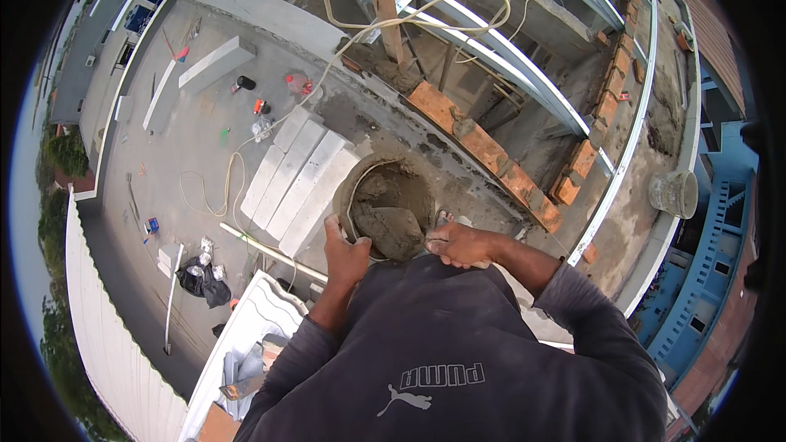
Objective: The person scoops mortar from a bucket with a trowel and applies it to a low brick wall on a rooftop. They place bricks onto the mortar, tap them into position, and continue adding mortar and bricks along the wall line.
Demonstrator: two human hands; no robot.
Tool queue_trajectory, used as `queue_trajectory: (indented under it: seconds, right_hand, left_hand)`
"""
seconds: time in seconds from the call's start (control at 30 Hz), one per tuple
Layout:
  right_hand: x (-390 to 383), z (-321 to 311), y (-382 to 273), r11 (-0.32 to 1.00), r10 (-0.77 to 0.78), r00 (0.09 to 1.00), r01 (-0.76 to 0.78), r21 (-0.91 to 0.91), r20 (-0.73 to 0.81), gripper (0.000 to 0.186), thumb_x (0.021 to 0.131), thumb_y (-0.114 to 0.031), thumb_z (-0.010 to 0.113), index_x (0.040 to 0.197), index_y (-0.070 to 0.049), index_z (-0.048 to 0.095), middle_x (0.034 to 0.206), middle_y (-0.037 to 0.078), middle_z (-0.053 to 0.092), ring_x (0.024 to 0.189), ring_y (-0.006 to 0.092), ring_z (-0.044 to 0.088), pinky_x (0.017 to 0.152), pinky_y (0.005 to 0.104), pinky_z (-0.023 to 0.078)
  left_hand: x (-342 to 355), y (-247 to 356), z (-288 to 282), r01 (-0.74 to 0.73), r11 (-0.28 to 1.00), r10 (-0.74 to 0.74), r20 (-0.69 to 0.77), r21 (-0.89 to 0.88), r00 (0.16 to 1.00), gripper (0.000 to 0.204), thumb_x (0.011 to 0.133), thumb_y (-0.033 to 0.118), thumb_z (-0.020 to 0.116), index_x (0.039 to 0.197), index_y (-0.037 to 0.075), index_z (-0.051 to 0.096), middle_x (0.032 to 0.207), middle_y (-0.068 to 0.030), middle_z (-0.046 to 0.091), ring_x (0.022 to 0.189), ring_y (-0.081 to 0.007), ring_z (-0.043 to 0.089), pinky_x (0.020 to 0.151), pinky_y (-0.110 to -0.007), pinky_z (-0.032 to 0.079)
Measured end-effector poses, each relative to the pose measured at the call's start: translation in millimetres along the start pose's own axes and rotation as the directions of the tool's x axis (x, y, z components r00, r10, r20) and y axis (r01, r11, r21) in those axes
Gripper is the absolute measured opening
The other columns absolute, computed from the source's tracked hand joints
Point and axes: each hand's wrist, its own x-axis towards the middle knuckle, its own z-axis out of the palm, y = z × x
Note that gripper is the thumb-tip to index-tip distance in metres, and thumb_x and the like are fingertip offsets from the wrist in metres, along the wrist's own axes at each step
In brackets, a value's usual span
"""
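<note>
A round bucket (345, 196) of wet grey mortar (409, 188) stands just in front of my body. My left hand (345, 250) grips its near left rim, thumb toward the inside and fingers outside. At the near right rim, my right hand (460, 244) is closed around the handle of a trowel (391, 227). The trowel's mortar-coated blade lies inside the bucket against the mortar. Most of the handle is hidden by my fingers.
Pale blocks (299, 176) lie left of the bucket. To the right runs a low course of orange bricks (475, 143), with metal trusses (524, 74) beyond. A cable (327, 74) loops over the floor. A second bucket (673, 194) stands far right, by the roof edge.
</note>
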Motion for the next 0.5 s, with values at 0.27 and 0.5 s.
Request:
queue_trajectory:
  seconds: [0.27,0.5]
  right_hand:
    - [34,-21,-22,0.986,-0.154,0.935,0.164,0.004,-0.318,0.032,0.113,-0.034,0.048,0.110,-0.006,0.063,0.078,0.001,0.058,0.062,0.0098,0.055,0.053,0.0301,0.049]
    - [117,-109,-40,0.905,0.176,0.920,-0.011,0.426,-0.351,0.034,0.110,-0.034,0.051,0.113,-0.003,0.065,0.078,0.002,0.057,0.062,0.0099,0.055,0.052,0.0333,0.048]
  left_hand:
    - [61,-38,-9,0.526,0.585,-0.476,0.263,-0.618,0.839,0.051,0.085,-0.009,0.059,0.132,0.001,0.042,0.120,-0.0132,0.059,0.095,-0.0200,0.065,0.091,-0.040,0.058]
    - [148,-107,-6,0.674,0.362,-0.737,0.245,-0.645,0.630,0.045,0.089,-0.009,0.051,0.132,-0.002,0.038,0.130,-0.0228,0.054,0.119,-0.0377,0.062,0.107,-0.062,0.055]
